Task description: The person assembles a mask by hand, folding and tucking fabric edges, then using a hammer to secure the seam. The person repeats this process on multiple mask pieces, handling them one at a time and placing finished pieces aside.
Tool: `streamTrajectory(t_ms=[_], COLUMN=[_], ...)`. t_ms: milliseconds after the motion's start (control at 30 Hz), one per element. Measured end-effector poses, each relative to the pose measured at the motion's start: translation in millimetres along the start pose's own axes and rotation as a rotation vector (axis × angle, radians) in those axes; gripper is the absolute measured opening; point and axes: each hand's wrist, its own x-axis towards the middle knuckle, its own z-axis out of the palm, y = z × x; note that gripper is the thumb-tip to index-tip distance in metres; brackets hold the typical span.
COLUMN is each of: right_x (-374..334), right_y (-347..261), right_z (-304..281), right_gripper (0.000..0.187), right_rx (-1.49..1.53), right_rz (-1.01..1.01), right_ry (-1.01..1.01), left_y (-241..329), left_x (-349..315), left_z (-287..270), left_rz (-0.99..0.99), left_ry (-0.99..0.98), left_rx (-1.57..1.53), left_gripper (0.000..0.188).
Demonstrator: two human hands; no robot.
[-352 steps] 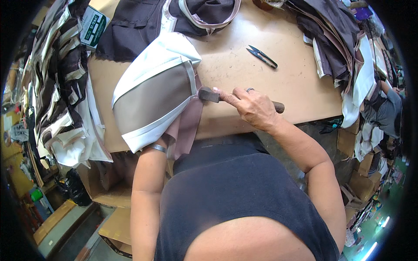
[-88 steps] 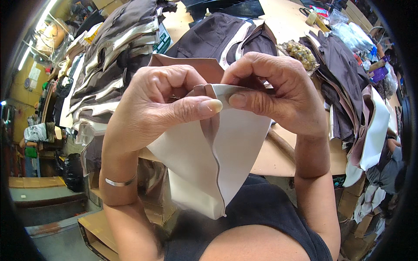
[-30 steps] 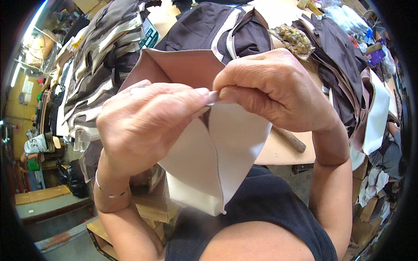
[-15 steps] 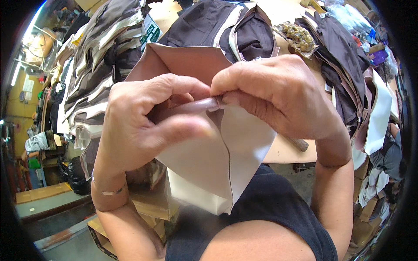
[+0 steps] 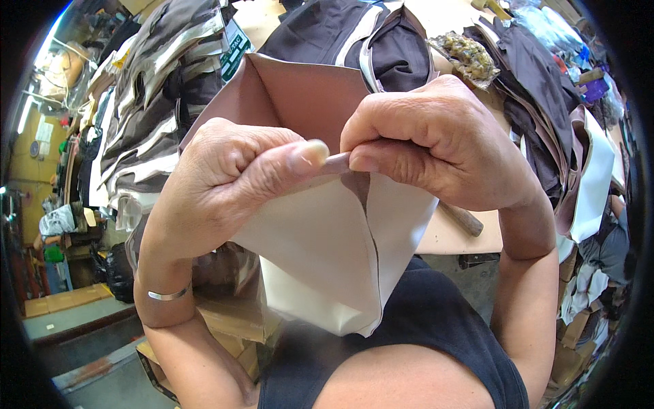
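Cream faux-leather panel with brown backing [image 5: 327,266] is held up near the face, above the tabletop [image 5: 449,235]. Left hand [image 5: 225,184] pinches its top fold; right hand [image 5: 436,143] pinches beside it. Looks like fold-creasing; next needs even pressure along the seam.

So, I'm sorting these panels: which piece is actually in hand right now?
The cream and brown folded piece, pinched at its top edge by the left hand and right hand; the dark pieces lie on the table behind.

A tan bench [image 5: 455,240] carries heaps of dark cut pieces [image 5: 381,41]; cardboard boxes [image 5: 231,320] sit on the grey floor [image 5: 88,382], yellow wall [image 5: 27,160] left.
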Motion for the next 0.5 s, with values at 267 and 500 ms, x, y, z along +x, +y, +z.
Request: streamTrajectory(t_ms=[267,500], right_x=[0,-17], right_y=[-3,8], right_z=[6,-2], right_gripper=[0.012,0.012], right_rx=[-0.159,-0.073], right_rz=[-0.035,0.149], right_ry=[0.070,-0.009], left_y=[3,-15], left_x=[7,-5], left_z=[1,-3], left_rz=[0.119,0.240], left_ry=[-0.011,0.007], left_rx=[0.214,0.278], left_gripper=[0.014,0.009])
